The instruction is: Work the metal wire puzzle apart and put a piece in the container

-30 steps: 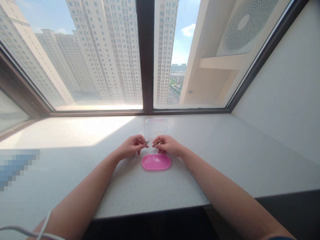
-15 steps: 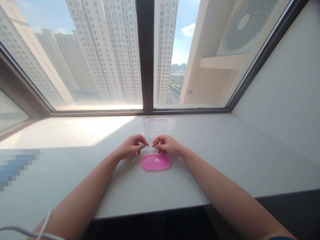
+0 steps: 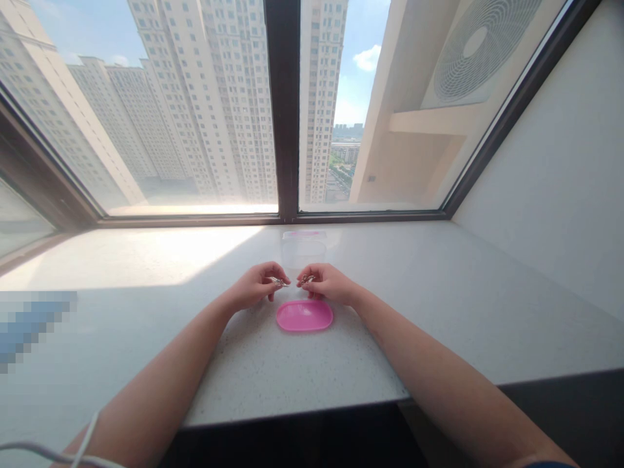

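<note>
My left hand (image 3: 256, 285) is closed in a pinch on a small metal wire piece (image 3: 279, 281). My right hand (image 3: 325, 282) pinches a second small metal wire piece (image 3: 307, 279). The two pieces are held a little apart, just above the light stone sill. A pink oval lid (image 3: 305, 315) lies flat on the sill right below and in front of both hands. Behind the hands stands a clear plastic container (image 3: 303, 249) with a pinkish rim.
The speckled sill (image 3: 439, 305) runs wide to both sides, with a dark window frame (image 3: 285, 110) at the back and a white wall (image 3: 560, 182) on the right. A blurred patch sits at the far left. A white cable (image 3: 49, 452) crosses my left forearm.
The metal piece in my left hand has turned slightly flatter. Both hands stay where they were.
</note>
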`<state>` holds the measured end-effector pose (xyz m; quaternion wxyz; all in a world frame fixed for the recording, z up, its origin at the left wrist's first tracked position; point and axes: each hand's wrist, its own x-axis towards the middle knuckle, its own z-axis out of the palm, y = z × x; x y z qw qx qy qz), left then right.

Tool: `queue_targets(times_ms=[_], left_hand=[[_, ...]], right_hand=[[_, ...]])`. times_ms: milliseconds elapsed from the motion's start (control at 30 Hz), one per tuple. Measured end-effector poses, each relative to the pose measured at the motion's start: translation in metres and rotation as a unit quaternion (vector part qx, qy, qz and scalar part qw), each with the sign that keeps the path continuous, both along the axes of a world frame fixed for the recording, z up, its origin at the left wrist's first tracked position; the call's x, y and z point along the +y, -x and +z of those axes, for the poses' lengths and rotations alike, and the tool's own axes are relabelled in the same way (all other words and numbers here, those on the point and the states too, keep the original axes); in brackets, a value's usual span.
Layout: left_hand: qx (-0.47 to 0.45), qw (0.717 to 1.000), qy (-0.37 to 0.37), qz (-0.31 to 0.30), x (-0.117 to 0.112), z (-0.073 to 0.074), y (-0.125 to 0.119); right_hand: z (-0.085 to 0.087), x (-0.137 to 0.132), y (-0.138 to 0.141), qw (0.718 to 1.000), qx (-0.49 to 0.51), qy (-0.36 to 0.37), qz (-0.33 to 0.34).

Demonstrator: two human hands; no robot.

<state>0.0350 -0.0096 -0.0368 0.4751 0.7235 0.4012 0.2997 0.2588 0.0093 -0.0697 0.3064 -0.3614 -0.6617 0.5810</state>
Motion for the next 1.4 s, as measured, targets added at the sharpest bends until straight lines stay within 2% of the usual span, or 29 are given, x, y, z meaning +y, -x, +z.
queue_targets(times_ms=[433, 733, 1033, 1400], left_hand=[[0.01, 1.0, -0.008, -0.007, 0.0013, -0.0026, 0.0023], [-0.022, 1.0, 0.009, -0.015, 0.0058, -0.01, 0.0031], [-0.031, 0.999, 0.035, -0.011, 0.0018, -0.0043, 0.0003], [-0.02, 0.999, 0.036, -0.005, 0.0023, -0.0055, 0.0013]], right_hand=[[0.0008, -0.0003, 0.0006, 1.0, -0.002, -0.002, 0.0], [0.0008, -0.0003, 0.0008, 1.0, -0.009, -0.005, -0.003], [0.0035, -0.002, 0.0016, 1.0, -0.013, -0.015, -0.006], [0.0004, -0.0004, 0.0015, 0.999, -0.039, -0.025, -0.024]])
